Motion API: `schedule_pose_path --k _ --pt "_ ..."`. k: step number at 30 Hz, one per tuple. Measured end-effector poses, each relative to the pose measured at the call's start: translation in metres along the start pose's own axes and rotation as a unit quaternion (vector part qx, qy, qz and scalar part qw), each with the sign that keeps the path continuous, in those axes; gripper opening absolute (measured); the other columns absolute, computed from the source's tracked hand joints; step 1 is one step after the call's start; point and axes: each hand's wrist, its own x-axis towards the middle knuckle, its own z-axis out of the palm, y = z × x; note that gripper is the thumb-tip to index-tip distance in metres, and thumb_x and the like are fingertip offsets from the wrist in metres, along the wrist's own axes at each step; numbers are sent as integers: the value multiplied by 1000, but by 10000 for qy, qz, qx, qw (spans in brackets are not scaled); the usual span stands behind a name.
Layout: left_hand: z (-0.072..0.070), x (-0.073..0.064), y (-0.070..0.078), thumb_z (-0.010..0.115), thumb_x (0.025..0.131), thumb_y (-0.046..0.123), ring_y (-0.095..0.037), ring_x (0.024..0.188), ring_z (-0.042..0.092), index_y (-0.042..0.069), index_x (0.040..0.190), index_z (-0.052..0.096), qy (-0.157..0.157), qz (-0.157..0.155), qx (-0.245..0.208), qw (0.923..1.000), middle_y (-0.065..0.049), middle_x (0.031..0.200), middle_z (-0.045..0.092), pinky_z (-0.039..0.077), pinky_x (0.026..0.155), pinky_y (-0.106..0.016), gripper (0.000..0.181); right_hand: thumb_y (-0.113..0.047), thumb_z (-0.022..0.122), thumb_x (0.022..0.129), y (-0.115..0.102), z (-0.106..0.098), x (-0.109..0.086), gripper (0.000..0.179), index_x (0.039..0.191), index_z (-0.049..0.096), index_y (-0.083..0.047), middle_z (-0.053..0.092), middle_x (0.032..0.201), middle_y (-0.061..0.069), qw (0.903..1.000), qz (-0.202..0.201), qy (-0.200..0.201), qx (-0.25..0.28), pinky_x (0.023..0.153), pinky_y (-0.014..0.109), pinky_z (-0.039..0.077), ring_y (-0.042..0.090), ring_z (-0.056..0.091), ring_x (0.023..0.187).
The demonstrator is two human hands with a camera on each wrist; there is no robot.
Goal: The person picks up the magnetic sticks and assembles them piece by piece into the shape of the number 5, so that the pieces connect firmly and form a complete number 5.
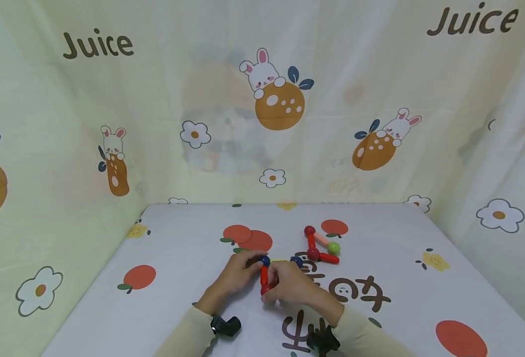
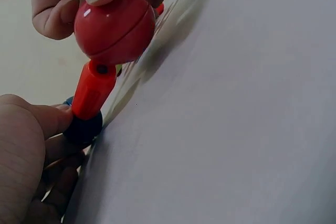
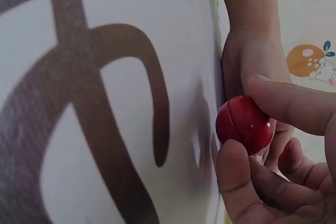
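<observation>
The person's left hand (image 1: pixel 238 272) grips a blue ball (image 1: pixel 265 261) at the near-middle of the bench (image 1: pixel 106 322), its thumb also against the adjoining end of a red rod (image 1: pixel 264 275). The red rod runs toward 6 o'clock from there, up to a glossy red ball (image 3: pixel 245 124) pinched between the thumb and fingers of the right hand (image 1: pixel 292 283). At 3 o'clock from the gripped ball sits a second blue ball (image 1: pixel 296 261); a yellow piece (image 1: pixel 279 260) shows between them, partly hidden by the right hand. Between 1 and 2 o'clock from that hand lies a cluster (image 1: pixel 313 254) of two red balls, two red rods, a pink rod (image 1: pixel 321 239) and a green ball (image 1: pixel 333 248).
</observation>
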Motion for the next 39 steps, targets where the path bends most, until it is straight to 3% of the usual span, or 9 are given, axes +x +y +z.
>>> schedule_pose_path --k 8,30,39 --pt "1 0 1 62 101 14 -16 119 62 17 135 66 -13 -49 20 10000 3 126 69 51 104 -40 34 -15 90 75 1 5 1 35 85 58 -7 64 78 3 9997 242 -16 79 57 31 54 20 61 62" --pt "-1 0 1 62 101 14 -16 119 62 16 136 65 -17 -20 -7 10000 3 126 68 51 104 -40 35 -9 89 75 2 0 0 33 87 59 -5 66 77 2 9998 69 -97 171 60 32 58 18 65 64" --pt "1 0 0 61 102 14 -16 120 62 16 136 65 -7 27 -49 10000 2 127 69 50 105 -40 34 -11 87 77 6 -6 0 29 85 59 -6 65 76 2 10000 27 -5 -37 57 31 54 18 64 62"
